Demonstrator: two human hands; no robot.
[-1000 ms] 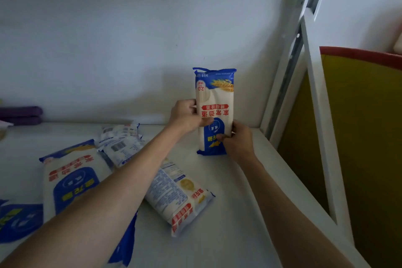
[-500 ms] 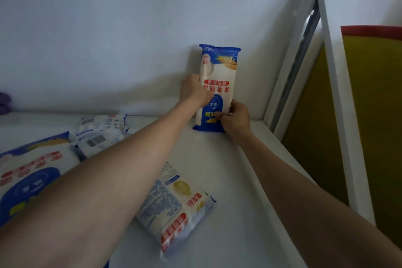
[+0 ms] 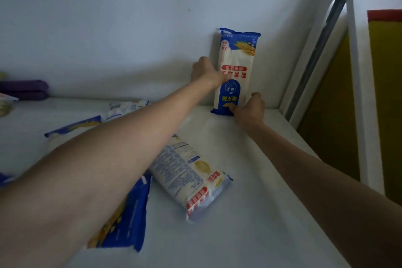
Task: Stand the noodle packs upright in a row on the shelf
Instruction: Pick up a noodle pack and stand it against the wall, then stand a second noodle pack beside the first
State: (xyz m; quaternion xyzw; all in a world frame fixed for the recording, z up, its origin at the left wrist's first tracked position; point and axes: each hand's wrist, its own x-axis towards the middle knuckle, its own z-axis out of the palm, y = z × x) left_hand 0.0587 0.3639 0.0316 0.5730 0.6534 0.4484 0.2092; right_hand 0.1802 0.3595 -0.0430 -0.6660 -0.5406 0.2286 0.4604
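A blue and white noodle pack [image 3: 236, 67] stands upright, label upside down, against the back wall at the right end of the white shelf [image 3: 250, 213]. My left hand [image 3: 205, 72] grips its left side at mid height. My right hand [image 3: 249, 107] pinches its bottom right corner at the shelf surface. Another noodle pack [image 3: 191, 177] lies flat in the middle of the shelf. Further flat packs lie to the left [image 3: 125, 107] and under my left forearm [image 3: 128, 222], partly hidden.
The shelf's white upright frame [image 3: 356, 72] rises at the right, with a yellow panel [image 3: 387, 98] beyond it. A purple object [image 3: 24, 89] lies at the far left against the wall.
The upright pack has moved back from mid-shelf to the wall, both hands going with it. My view has shifted forward and closer.
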